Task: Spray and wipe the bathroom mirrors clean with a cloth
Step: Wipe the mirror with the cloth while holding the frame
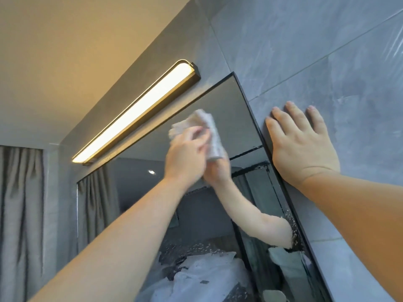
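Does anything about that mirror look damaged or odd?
Yes. Near the mirror's right edge, beside the right hand, a dark speckled patch runs down the glass, as if the silvering has flaked. The left hand presses the cloth higher up.

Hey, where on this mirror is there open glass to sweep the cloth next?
Open glass lies between the cloth and the mirror frame's right edge. Crowded: the left hand on the cloth, the right hand flat on the wall tile.
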Demonstrator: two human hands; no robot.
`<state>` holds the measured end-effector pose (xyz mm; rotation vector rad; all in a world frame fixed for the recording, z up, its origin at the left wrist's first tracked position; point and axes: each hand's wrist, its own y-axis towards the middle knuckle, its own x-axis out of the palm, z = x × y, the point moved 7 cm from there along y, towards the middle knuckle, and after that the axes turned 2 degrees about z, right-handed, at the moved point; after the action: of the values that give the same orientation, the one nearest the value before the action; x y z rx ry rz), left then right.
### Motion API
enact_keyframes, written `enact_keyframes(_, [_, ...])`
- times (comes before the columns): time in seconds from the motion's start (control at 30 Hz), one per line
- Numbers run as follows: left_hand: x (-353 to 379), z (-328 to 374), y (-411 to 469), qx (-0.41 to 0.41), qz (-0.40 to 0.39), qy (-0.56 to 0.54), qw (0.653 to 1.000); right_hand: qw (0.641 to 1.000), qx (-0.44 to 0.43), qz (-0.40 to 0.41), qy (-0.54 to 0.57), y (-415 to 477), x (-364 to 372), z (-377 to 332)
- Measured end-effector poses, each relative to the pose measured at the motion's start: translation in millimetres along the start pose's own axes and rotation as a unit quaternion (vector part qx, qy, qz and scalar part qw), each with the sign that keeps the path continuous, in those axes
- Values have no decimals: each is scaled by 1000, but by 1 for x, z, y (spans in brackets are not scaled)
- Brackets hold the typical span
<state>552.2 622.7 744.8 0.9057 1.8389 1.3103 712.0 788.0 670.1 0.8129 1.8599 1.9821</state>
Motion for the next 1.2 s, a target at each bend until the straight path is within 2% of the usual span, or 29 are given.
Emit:
enact_keyframes(0.07, [1,50,-7,118,-7,26,993,1000,0,-10,-6,1,1,2])
enact_keyframes(0.1, [1,63,-11,140,-9,24,990,1000,1,-17,-9,1,0,3])
enact_keyframes(0.13, [0,63,-13,123,-13,16,992,1000,-1,-23,-9,1,0,3])
enact_keyframes(0.23, [1,21,-17,-6,-3,-20,1000,999,-21,-39,-11,-14,-8,1])
enact_keyframes(0.33, [6,-42,-31,-143,1,43,989,999,-22,-40,-5,-51,-18,8])
enact_keyframes(0.4, [11,-91,-49,-269,-2,65,961,999,-21,-34,-15,-72,-21,9])
enact_keyframes(0.5, [18,-139,-85,-432,-7,46,901,999,-29,-26,-20,-77,-17,7])
enact_keyframes(0.57, [24,-143,-100,-498,5,14,867,999,-25,-28,-21,-75,-14,8])
enact_keyframes(0.6, [28,-138,-101,-499,18,6,866,999,-24,-29,-21,-75,-14,8])
enact_keyframes(0.67, [28,-103,-90,-436,68,-21,897,999,-24,-26,-23,-77,-14,7])
enact_keyframes(0.73, [28,-49,-75,-323,115,-61,937,999,-25,-26,-28,-77,-15,7])
enact_keyframes(0.8, [31,11,-58,-213,102,-104,966,999,-24,-25,-28,-76,-16,8])
enact_keyframes(0.83, [34,37,-50,-165,72,-133,975,999,-23,-26,-29,-75,-17,8])
enact_keyframes(0.9, [34,76,-31,-98,27,-183,978,999,-23,-30,-28,-75,-17,8])
enact_keyframes(1.0, [36,93,-6,-103,-6,-188,977,999,-21,-29,-30,-76,-17,8])
enact_keyframes(1.07, [42,101,3,-73,-31,-129,989,999,-19,-27,-32,-76,-17,9])
enact_keyframes(1.2, [53,113,-13,47,-51,-38,997,999,-21,-27,-39,-75,-16,8])
